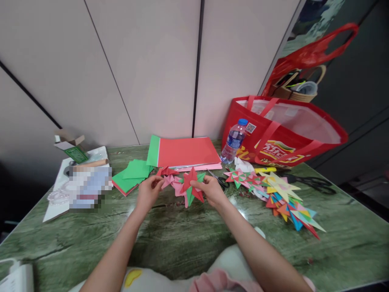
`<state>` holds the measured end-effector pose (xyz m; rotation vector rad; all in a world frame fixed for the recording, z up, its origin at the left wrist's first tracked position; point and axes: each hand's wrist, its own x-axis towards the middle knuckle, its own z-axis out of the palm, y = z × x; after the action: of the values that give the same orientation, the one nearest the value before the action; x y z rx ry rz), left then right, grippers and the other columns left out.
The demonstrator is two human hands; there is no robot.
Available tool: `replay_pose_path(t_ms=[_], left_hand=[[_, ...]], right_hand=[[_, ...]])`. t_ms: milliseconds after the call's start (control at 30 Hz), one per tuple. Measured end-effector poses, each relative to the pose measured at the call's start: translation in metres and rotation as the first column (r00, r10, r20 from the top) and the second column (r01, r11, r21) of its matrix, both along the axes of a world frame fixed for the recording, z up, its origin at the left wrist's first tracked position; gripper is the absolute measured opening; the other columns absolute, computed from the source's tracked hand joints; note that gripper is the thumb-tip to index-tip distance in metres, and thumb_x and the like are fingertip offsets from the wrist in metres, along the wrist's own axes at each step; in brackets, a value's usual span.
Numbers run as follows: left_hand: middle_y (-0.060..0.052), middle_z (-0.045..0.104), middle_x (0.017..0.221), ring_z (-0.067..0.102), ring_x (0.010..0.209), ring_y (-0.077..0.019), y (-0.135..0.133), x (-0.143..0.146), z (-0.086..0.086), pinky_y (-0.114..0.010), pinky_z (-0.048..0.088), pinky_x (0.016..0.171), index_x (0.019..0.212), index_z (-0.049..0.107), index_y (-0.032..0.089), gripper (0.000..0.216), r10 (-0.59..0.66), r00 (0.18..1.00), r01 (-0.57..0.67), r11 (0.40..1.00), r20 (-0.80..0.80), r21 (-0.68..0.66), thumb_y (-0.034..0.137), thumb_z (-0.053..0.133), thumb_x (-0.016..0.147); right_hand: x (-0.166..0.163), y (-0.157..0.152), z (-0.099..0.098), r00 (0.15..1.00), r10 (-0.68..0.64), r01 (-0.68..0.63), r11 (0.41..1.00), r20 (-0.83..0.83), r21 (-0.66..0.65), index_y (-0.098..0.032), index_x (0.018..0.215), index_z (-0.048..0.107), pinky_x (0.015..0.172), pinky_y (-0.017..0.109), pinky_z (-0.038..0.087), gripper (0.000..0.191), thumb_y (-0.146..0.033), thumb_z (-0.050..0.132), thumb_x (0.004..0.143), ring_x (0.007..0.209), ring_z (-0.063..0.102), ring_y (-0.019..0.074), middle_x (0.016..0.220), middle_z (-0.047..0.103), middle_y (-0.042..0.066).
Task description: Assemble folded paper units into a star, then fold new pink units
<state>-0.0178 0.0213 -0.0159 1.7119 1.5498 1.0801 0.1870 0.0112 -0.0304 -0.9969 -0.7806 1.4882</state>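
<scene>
My right hand (211,191) pinches a folded paper star (191,184) with red and green points, held up over the table. My left hand (149,190) is to its left, thumb and fingertips pressed together. Whatever lies between those fingertips is too small to make out. Pink folded paper pieces (176,184) lie between the two hands, partly hidden behind the star. A red folded piece (167,171) is just past my left fingertips. Left of that hand are green paper sheets (133,172), with red ones under them.
Red sheets (190,150) lie against the wall. Scissors (220,180) are behind my right hand. Finished paper stars (282,190) lie to the right, near black scissors (316,182). A water bottle (234,142) stands before a red bag (273,129). At left is a small open box (74,150).
</scene>
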Motion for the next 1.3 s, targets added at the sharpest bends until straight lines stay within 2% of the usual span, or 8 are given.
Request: replay_pose_path(t_ms=[67, 233, 500, 733, 900, 1000, 1167, 1300], left_hand=[[-0.004, 0.061, 0.072, 0.056, 0.063, -0.0164, 0.008, -0.008, -0.013, -0.028, 0.045, 0.061, 0.08, 0.062, 0.016, 0.013, 0.025, 0.98, 0.003, 0.99, -0.197, 0.141, 0.025, 0.055, 0.074], [-0.01, 0.06, 0.096, 0.056, 0.091, -0.0221, 0.016, -0.007, -0.038, -0.036, 0.045, 0.079, 0.094, 0.06, 0.017, 0.02, -0.081, 0.916, 0.204, 0.937, -0.393, 0.283, 0.014, 0.05, 0.077], [-0.008, 0.057, 0.096, 0.057, 0.083, -0.0174, 0.0, 0.012, -0.029, -0.03, 0.046, 0.073, 0.099, 0.057, 0.018, 0.019, -0.311, 0.843, 0.427, 0.883, -0.438, 0.194, 0.018, 0.049, 0.082], [-0.008, 0.054, 0.101, 0.053, 0.092, -0.018, -0.007, 0.022, -0.031, -0.031, 0.044, 0.079, 0.102, 0.059, 0.02, 0.023, -0.387, 0.796, 0.494, 0.86, -0.464, 0.13, 0.02, 0.045, 0.085], [-0.007, 0.047, 0.124, 0.041, 0.108, -0.0257, -0.014, 0.025, -0.02, -0.043, 0.036, 0.09, 0.093, 0.067, 0.025, 0.019, -0.423, 0.669, 0.606, 0.786, -0.611, 0.12, 0.022, 0.054, 0.08], [-0.005, 0.054, 0.121, 0.04, 0.107, -0.028, -0.017, 0.027, -0.017, -0.047, 0.035, 0.088, 0.089, 0.067, 0.023, 0.016, -0.443, 0.622, 0.618, 0.784, -0.645, 0.058, 0.02, 0.056, 0.078], [-0.006, 0.066, 0.099, 0.046, 0.103, -0.0235, -0.013, 0.031, -0.018, -0.041, 0.038, 0.09, 0.086, 0.067, 0.019, 0.014, -0.499, 0.736, 0.606, 0.787, -0.457, 0.116, 0.017, 0.056, 0.078], [-0.007, 0.068, 0.084, 0.057, 0.089, -0.0202, -0.014, 0.034, -0.009, -0.037, 0.043, 0.083, 0.075, 0.068, 0.017, 0.012, -0.381, 0.922, 0.388, 0.905, -0.076, 0.174, 0.023, 0.058, 0.076]], right_hand=[[0.002, 0.002, 0.0, 0.998, -0.045, 0.045, 0.999, -0.054, -0.005, -0.015, 0.057, 0.061, 0.051, 0.024, 0.044, 0.033, -0.027, 0.084, 0.037, 0.046, 0.054, 0.0105, 0.052, 0.063, -0.004], [0.0, 0.003, 0.001, 0.979, -0.157, 0.155, 0.988, -0.13, -0.026, -0.016, 0.054, 0.056, 0.048, 0.024, 0.044, 0.033, -0.027, 0.083, 0.039, 0.045, 0.054, 0.0112, 0.049, 0.061, -0.005], [0.006, 0.008, 0.001, 0.938, -0.26, 0.249, 0.966, -0.23, -0.076, -0.016, 0.057, 0.057, 0.047, 0.023, 0.045, 0.029, -0.023, 0.082, 0.045, 0.046, 0.058, 0.0117, 0.053, 0.065, -0.003], [0.007, 0.014, -0.012, 0.93, -0.197, 0.133, 0.967, -0.311, -0.215, -0.016, 0.053, 0.055, 0.049, 0.022, 0.05, 0.029, -0.018, 0.083, 0.042, 0.047, 0.061, 0.0125, 0.053, 0.067, -0.001], [0.007, 0.016, -0.015, 0.934, -0.152, 0.071, 0.966, -0.324, -0.249, -0.014, 0.056, 0.059, 0.048, 0.021, 0.05, 0.025, -0.017, 0.082, 0.045, 0.047, 0.061, 0.0125, 0.053, 0.067, 0.0], [0.009, 0.017, -0.016, 0.933, -0.145, 0.059, 0.964, -0.33, -0.258, -0.015, 0.055, 0.059, 0.049, 0.02, 0.051, 0.023, -0.016, 0.081, 0.048, 0.048, 0.062, 0.0119, 0.054, 0.068, 0.0], [0.011, 0.018, -0.016, 0.931, -0.129, 0.03, 0.959, -0.343, -0.282, -0.016, 0.062, 0.062, 0.049, 0.017, 0.051, 0.016, -0.015, 0.077, 0.055, 0.049, 0.062, 0.0102, 0.057, 0.069, -0.001], [0.012, 0.018, -0.013, 0.926, -0.115, -0.005, 0.949, -0.36, -0.314, -0.018, 0.065, 0.061, 0.047, 0.016, 0.05, 0.013, -0.016, 0.073, 0.06, 0.047, 0.062, 0.0087, 0.057, 0.068, -0.004]])
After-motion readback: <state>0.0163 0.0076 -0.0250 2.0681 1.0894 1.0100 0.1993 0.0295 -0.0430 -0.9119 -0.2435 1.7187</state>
